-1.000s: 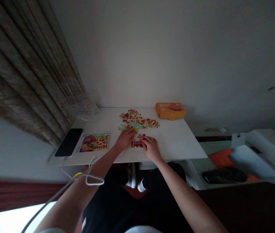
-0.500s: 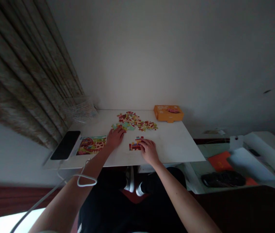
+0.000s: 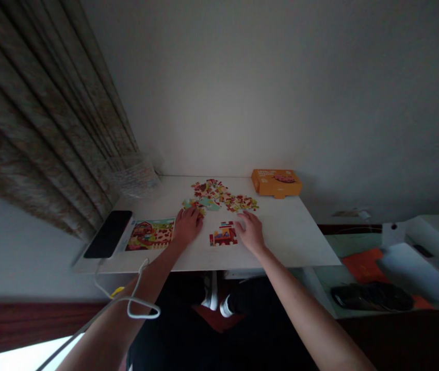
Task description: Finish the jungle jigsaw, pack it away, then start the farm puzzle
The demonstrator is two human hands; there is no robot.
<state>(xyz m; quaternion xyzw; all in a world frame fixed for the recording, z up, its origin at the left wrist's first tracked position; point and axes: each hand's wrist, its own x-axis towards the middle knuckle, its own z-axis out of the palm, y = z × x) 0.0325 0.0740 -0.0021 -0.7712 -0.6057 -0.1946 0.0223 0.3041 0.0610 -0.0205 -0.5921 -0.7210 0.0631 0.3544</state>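
Note:
A small joined block of puzzle pieces point(image 3: 224, 235) lies on the white table point(image 3: 281, 239). Just right of it is my right hand point(image 3: 250, 229), its fingers apart and nothing visible between them. My left hand point(image 3: 189, 223) rests at the near left edge of the loose puzzle pieces point(image 3: 212, 190), fingers spread over a few of them. Under its fingertips, pieces are partly hidden. Left of that hand lies a farm picture sheet point(image 3: 150, 235), showing a red barn.
An orange box point(image 3: 277, 183) stands at the back right of the table. At the left are a black phone point(image 3: 108, 234) with a white cable point(image 3: 136, 293) and a clear plastic bag point(image 3: 137, 180). A lower shelf at right holds a white box point(image 3: 416, 265) and a black item point(image 3: 372, 297).
My right hand has moved off the joined pieces, to the right and slightly away from me, and its fingers have opened. My left hand stays by the loose pieces. The view has shifted slightly.

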